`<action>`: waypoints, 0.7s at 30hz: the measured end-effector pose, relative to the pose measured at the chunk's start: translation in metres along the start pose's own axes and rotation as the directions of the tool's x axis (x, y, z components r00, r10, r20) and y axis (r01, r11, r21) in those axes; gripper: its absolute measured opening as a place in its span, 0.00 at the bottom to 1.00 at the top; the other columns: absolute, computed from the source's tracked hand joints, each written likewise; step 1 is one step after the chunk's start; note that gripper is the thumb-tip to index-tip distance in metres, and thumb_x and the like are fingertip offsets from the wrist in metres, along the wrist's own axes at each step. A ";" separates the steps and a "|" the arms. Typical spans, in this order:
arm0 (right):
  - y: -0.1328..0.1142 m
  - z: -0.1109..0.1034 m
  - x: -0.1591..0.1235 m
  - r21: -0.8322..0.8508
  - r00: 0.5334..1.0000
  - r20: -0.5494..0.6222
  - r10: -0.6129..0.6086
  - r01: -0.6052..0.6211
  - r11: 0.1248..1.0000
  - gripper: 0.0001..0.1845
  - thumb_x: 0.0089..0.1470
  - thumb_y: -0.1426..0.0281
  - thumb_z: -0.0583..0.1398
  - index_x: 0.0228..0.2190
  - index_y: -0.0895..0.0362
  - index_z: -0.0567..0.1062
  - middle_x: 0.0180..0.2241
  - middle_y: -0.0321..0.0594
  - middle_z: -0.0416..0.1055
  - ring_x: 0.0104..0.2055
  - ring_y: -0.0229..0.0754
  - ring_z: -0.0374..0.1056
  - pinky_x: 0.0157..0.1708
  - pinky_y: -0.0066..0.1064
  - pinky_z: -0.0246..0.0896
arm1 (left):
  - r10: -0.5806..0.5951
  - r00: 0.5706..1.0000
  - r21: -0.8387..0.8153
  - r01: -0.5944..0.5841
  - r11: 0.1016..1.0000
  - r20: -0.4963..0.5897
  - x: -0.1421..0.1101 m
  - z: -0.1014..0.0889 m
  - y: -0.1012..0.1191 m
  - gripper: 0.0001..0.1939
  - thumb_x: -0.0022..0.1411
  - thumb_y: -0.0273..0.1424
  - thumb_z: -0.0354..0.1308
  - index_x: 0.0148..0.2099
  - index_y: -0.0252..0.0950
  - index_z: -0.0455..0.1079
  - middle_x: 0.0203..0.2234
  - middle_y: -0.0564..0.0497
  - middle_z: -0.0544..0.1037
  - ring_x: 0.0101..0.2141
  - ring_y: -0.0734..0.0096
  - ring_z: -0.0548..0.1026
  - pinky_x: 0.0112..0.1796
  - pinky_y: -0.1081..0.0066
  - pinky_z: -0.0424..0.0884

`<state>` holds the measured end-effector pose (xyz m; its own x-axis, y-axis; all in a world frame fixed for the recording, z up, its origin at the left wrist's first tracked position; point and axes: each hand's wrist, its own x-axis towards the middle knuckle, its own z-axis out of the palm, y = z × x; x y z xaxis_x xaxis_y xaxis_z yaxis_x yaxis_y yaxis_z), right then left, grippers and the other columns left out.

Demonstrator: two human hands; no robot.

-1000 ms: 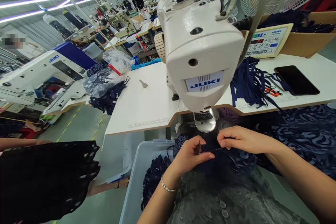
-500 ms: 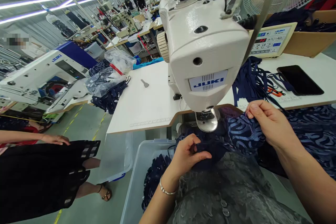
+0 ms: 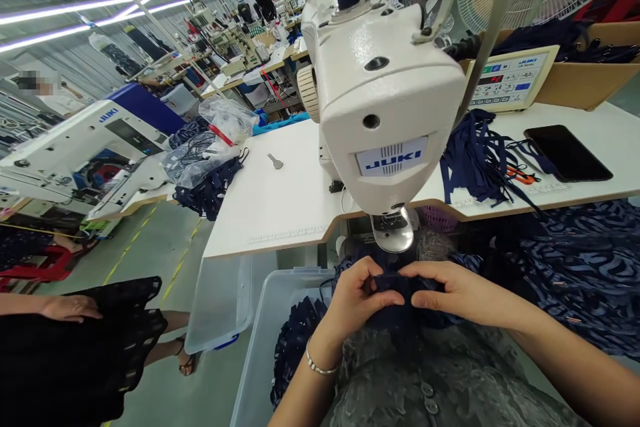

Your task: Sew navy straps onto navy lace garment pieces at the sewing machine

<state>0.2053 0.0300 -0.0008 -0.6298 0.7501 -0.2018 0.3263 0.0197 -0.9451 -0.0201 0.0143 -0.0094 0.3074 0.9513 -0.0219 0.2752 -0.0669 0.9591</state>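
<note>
Dark navy fabric (image 3: pixel 387 283) is pinched between my two hands just below the presser area of a white JUKI sewing machine (image 3: pixel 390 100). My left hand (image 3: pixel 363 293) grips its left side between thumb and fingers. Close beside it, my right hand (image 3: pixel 450 287) grips the same fabric, thumb below and fingers above. Both sets of fingertips nearly meet. Part of the fabric lies over my lap and behind my hands, so its full shape is hidden. The rounded metal guard (image 3: pixel 395 233) of the machine hangs right above the hands.
A clear plastic bin (image 3: pixel 245 360) with navy pieces stands at lower left. On the white table (image 3: pixel 280 207) lie a small metal key-like piece (image 3: pixel 275 161), navy straps (image 3: pixel 470 153) and a phone (image 3: pixel 569 152). Patterned navy fabric (image 3: pixel 585 267) hangs at right. Another person's hand (image 3: pixel 73 307) shows at far left.
My right hand has moved left and down from the patterned fabric to the navy fabric beside my left hand. The person at far left has shifted further left.
</note>
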 end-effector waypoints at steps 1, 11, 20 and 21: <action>0.000 0.002 0.002 -0.004 1.000 0.015 0.010 -0.010 1.000 0.22 0.57 0.54 0.61 0.48 0.53 0.76 0.45 0.37 0.76 0.43 0.46 0.69 0.43 0.32 0.62 | 0.012 1.000 0.015 -0.012 1.000 -0.001 0.000 0.000 0.000 0.23 0.49 0.46 0.70 0.29 0.37 0.62 0.21 0.60 0.60 0.23 0.79 0.58 0.25 0.76 0.55; -0.007 -0.003 0.004 -0.184 1.000 0.009 0.005 -0.004 0.983 0.13 0.59 0.57 0.57 0.32 0.55 0.71 0.27 0.31 0.66 0.28 0.36 0.58 0.27 0.26 0.51 | 0.270 0.962 0.361 -0.241 0.901 -0.032 0.004 -0.010 0.007 0.17 0.59 0.41 0.64 0.29 0.37 0.61 0.37 0.48 0.70 0.37 0.67 0.70 0.33 0.70 0.65; -0.006 -0.004 0.009 -0.242 1.000 0.000 0.012 -0.012 0.970 0.13 0.59 0.58 0.57 0.31 0.55 0.70 0.26 0.30 0.65 0.27 0.36 0.58 0.27 0.27 0.49 | 0.043 0.999 0.143 -0.045 0.989 0.022 0.001 -0.003 0.013 0.17 0.66 0.33 0.56 0.25 0.37 0.56 0.39 0.50 0.80 0.36 0.71 0.77 0.35 0.72 0.67; -0.006 -0.004 0.009 -0.236 1.000 0.003 0.015 -0.014 0.972 0.13 0.59 0.57 0.57 0.32 0.55 0.70 0.27 0.30 0.66 0.27 0.36 0.58 0.27 0.27 0.49 | 0.030 0.999 0.137 -0.032 0.990 0.017 0.001 -0.003 0.012 0.17 0.66 0.33 0.56 0.25 0.37 0.56 0.38 0.50 0.80 0.36 0.71 0.77 0.35 0.72 0.67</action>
<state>0.2005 0.0397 0.0041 -0.6268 0.7484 -0.2167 0.4924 0.1650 -0.8546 -0.0190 0.0151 0.0025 0.3311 0.9436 0.0016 0.3873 -0.1374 0.9117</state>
